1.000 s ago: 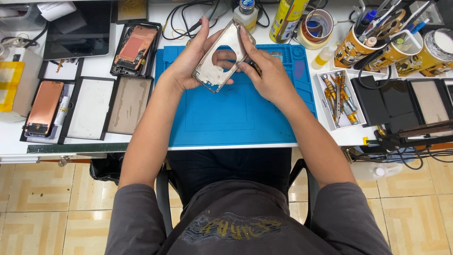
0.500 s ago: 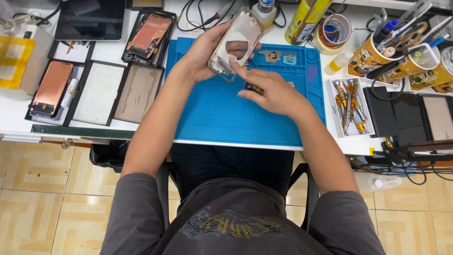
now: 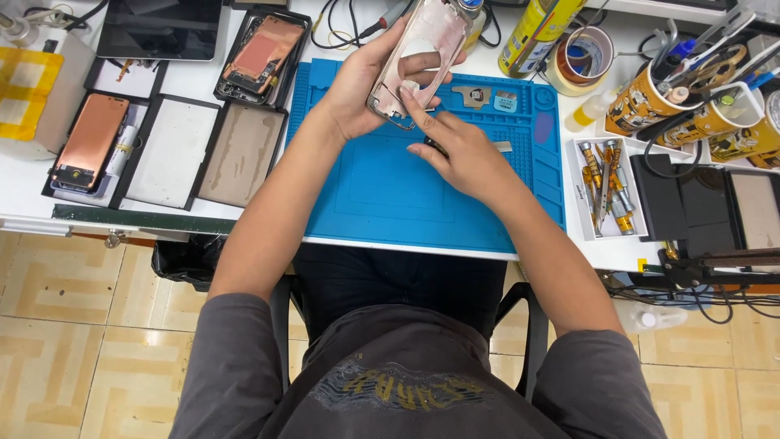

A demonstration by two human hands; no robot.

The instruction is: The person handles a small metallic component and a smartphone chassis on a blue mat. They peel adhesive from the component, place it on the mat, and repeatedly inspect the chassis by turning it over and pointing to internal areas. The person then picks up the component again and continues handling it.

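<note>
My left hand (image 3: pixel 366 81) grips a bare phone frame (image 3: pixel 418 57), pale pinkish inside with a silver rim, held tilted above the far side of the blue work mat (image 3: pixel 390 195). My right hand (image 3: pixel 463 154) rests over the mat just below the frame. Its index finger touches the frame's lower inner edge. A thin dark tool (image 3: pixel 435 146) is tucked in that hand's fingers, and a flat metal tip (image 3: pixel 502 147) shows to its right.
Left of the mat lie several trays (image 3: pixel 175 150) and opened phones (image 3: pixel 89 138), (image 3: pixel 264 53). On the right sit a screwdriver tray (image 3: pixel 605 187), tool cups (image 3: pixel 650 97), tape rolls (image 3: pixel 577 61) and a yellow spray can (image 3: pixel 532 32). A tablet (image 3: pixel 158 28) lies at the back left.
The phone frame has been lifted and turned so it stands more upright in my left hand. My right hand left the frame's side, dropped toward the mat and now touches its lower edge with one finger.
</note>
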